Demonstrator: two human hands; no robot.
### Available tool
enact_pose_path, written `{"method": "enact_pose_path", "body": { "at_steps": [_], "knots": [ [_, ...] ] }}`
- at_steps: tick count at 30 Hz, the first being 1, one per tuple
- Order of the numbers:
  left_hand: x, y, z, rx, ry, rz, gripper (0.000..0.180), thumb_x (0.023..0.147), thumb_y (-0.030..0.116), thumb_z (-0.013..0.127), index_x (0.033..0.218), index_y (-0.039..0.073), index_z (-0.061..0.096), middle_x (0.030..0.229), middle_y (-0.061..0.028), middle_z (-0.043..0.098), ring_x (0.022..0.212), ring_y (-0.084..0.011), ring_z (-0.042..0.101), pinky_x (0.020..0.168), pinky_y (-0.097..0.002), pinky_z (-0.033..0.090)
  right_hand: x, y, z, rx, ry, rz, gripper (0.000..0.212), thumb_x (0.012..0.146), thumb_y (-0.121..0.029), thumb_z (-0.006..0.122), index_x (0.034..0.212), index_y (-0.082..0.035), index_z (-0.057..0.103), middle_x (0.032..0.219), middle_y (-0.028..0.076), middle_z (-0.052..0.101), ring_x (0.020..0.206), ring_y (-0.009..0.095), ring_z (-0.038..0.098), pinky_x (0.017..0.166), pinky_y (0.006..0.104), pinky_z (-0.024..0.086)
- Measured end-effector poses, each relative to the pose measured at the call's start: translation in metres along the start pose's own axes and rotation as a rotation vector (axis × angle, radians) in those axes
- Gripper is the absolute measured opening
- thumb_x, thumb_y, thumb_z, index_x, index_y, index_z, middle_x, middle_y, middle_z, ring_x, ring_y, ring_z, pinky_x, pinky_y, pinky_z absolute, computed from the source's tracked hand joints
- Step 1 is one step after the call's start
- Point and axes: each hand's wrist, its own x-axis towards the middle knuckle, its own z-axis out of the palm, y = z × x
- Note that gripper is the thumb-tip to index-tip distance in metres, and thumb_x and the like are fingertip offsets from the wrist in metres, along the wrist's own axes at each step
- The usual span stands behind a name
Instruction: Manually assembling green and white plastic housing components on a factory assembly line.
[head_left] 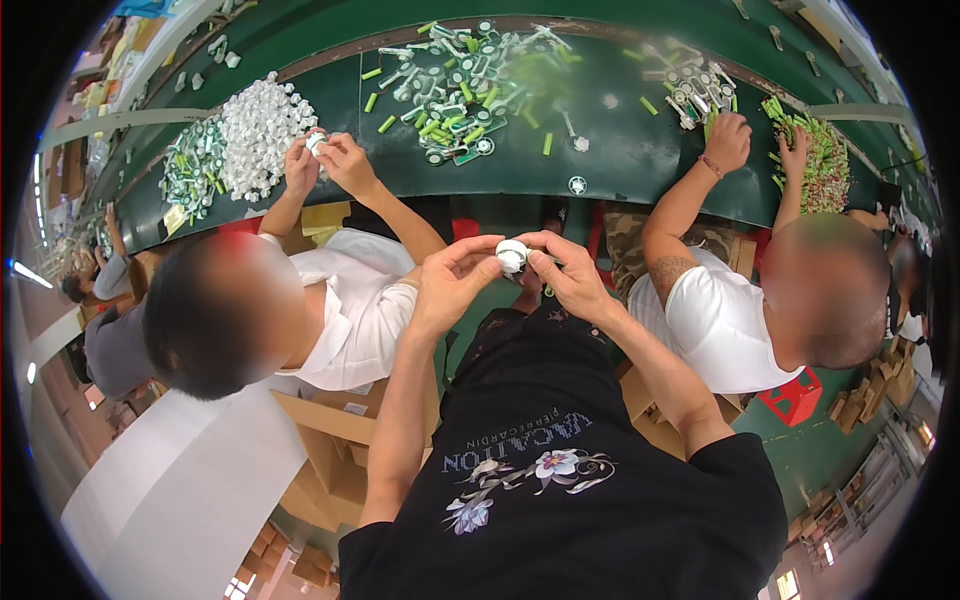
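Note:
In front of my chest, above the near side of the work surface, a small round white plastic part [512, 250] is pinched between both hands. My left hand [455, 285] closes its thumb and fingers on the left side of the part. On the opposite side, the thumb and index finger of my right hand [575, 279] grip it. A little green shows by the part's underside. My fingertips hide some of it. Beyond my hands, a loose pile of white discs with attached green cylinders [465, 95] lies on the dark green work surface [345, 165].
To the left, a person's hands [330, 165] hold a similar white part beside a heap of white caps [268, 135]. At right, another person's hand [728, 142] reaches into small parts near a green-and-red heap [820, 165]. Open cardboard boxes [335, 450] flank me.

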Motion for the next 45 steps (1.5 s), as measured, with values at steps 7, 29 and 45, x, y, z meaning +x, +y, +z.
{"method": "enact_pose_path", "body": {
  "at_steps": [7,29,45],
  "knots": [
    [-0.004,-0.01,0.012,-0.12,0.052,0.048,0.045,0.103,0.004,0.08,0.145,-0.004,0.067,0.124,-0.0102,0.077,0.111,-0.016,0.074,0.096,-0.0323,0.062,0.0,-0.006,0.003,0.269,-0.045,0.262,0.036,0.118,-0.027,0.055,0.142,-0.004,0.067,0.101,0.003,0.072,0.086,0.011,0.066,0.077,0.0301,0.054],
    [-0.024,0.013,-0.002,0.479,0.039,0.561,0.059,0.092,-0.009,0.079,0.148,-0.002,0.065,0.143,-0.0165,0.075,0.144,-0.0322,0.065,0.131,-0.0528,0.04,0.005,-0.03,0.006,-0.497,0.138,-0.673,0.043,0.08,-0.009,0.096,0.116,-0.005,0.072,0.107,0.01,0.079,0.085,0.03,0.072,0.075,0.0413,0.056],
    [-0.028,0.033,0.015,0.554,0.052,0.606,0.057,0.091,-0.009,0.079,0.146,0.0,0.066,0.137,-0.0144,0.078,0.137,-0.0299,0.071,0.132,-0.055,0.038,0.0,-0.042,-0.002,-0.606,0.184,-0.768,0.038,0.079,-0.006,0.094,0.108,-0.005,0.07,0.104,0.011,0.077,0.081,0.03,0.072,0.071,0.0412,0.057]
  ]
}}
